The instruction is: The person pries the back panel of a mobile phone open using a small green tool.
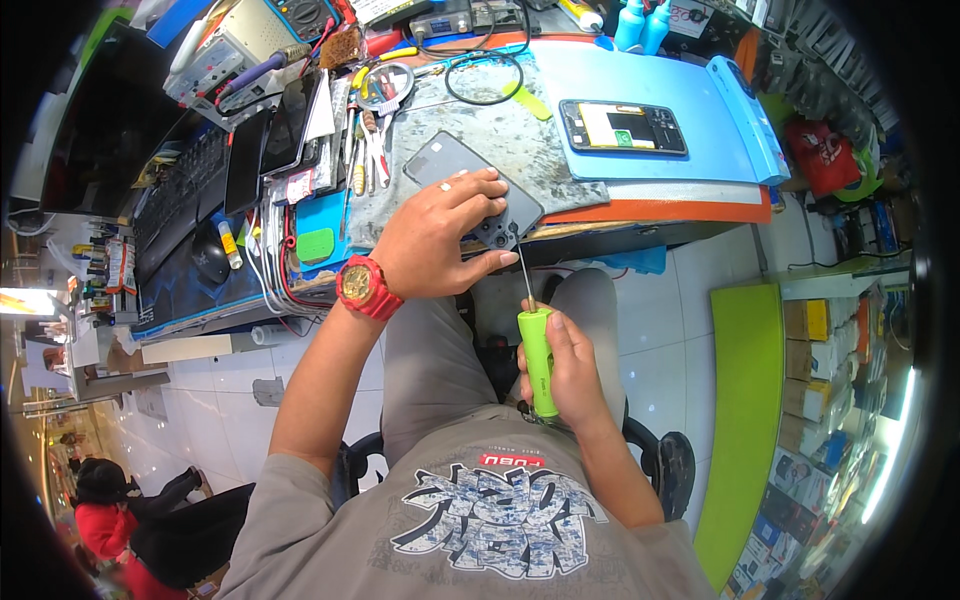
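Grey shirt nearest; left hand clamps the phone panel, right hand grips the green-handled tool, tip by the lenses: fine tip-work, seemingly, demanding steady pressure next!

a phone rests at the front of the surface, beneath the left hand. right of it, an opened phone lies on a mat. behind it sits a cable loop; left, hand tools, then a mouse and keyboard. a screwdriver points at it from the right hand.
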Demonstrator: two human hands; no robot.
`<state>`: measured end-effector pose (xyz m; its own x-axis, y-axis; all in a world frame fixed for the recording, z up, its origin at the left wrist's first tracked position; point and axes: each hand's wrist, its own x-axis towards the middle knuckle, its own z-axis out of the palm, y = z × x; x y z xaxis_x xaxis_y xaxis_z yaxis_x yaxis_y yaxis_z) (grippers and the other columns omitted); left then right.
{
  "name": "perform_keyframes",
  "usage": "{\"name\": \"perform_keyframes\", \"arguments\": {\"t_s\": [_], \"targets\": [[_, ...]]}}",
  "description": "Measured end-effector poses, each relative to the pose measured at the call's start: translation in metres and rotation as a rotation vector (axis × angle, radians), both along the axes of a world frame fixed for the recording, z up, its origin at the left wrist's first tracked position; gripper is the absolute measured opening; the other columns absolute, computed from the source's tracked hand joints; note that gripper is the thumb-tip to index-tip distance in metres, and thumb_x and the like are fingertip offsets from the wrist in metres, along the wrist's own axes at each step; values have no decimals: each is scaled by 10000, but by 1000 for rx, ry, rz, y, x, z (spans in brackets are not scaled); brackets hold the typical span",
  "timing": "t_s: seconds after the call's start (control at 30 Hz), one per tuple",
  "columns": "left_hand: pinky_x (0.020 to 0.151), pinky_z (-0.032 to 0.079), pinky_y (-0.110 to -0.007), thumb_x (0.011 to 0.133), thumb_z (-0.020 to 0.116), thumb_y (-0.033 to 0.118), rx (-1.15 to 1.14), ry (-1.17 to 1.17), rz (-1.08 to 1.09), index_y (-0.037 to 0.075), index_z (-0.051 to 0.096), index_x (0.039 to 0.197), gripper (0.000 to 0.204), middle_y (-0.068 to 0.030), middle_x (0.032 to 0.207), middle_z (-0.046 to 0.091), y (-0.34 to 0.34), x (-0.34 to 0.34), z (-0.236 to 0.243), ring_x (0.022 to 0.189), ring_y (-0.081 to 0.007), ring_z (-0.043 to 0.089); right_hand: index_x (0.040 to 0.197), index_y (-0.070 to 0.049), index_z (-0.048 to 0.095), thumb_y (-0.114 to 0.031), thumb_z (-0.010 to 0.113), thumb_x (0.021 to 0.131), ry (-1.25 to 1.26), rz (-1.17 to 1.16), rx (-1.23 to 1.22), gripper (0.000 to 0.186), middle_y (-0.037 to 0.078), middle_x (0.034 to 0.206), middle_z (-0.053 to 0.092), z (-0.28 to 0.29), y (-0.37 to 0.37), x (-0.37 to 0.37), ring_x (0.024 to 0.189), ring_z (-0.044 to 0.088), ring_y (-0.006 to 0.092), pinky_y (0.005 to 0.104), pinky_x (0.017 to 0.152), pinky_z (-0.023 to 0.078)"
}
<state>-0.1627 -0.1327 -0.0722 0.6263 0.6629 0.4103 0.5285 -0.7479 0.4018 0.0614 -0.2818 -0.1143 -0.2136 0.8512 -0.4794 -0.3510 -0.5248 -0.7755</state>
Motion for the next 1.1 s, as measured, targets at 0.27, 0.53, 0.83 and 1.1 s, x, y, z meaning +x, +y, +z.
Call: {"name": "perform_keyframes", "arguments": {"t_s": [0.27, 0.53, 0.83, 1.1], "targets": [[1211, 486, -529, 878, 891, 299, 9, 21, 22, -1, 704, 1157, 450, -164, 1365, 721, -1, 1, 1, 1414, -380, 626, 1504, -33, 584, -466, 440, 1195, 13, 15, 4, 551, 84, 829, 648, -2, 1, 0, 534, 613, 143, 298, 502, 530], [1186, 501, -509, 874, 865, 301, 21, 43, 29, -3, 721, 1095, 402, -171, 1336, 710, -1, 3, 2, 1370, -385, 632, 1508, -29, 582, -461, 433, 1198, 10, 14, 4, 553, 82, 818, 643, -3, 1, 0, 528, 613, 143, 302, 494, 528], [1061, 564, -472, 863, 872, 292, 6, 76, 64, -20, 725, 1091, 414, -159, 1308, 726, 0, 5, 4, 1341, -366, 668, 1512, -26, 581, -468, 434, 1196, 12, -2, 12, 562, 84, 819, 647, -8, 1, 0, 523, 614, 144, 299, 489, 523], [1046, 573, -470, 852, 884, 303, 13, 67, 81, -18, 727, 1074, 421, -169, 1278, 734, -1, 9, 5, 1324, -367, 680, 1501, -29, 572, -500, 400, 1198, -48, -12, 36, 586, 97, 808, 641, -4, 4, 5, 508, 603, 157, 307, 476, 521]]}}
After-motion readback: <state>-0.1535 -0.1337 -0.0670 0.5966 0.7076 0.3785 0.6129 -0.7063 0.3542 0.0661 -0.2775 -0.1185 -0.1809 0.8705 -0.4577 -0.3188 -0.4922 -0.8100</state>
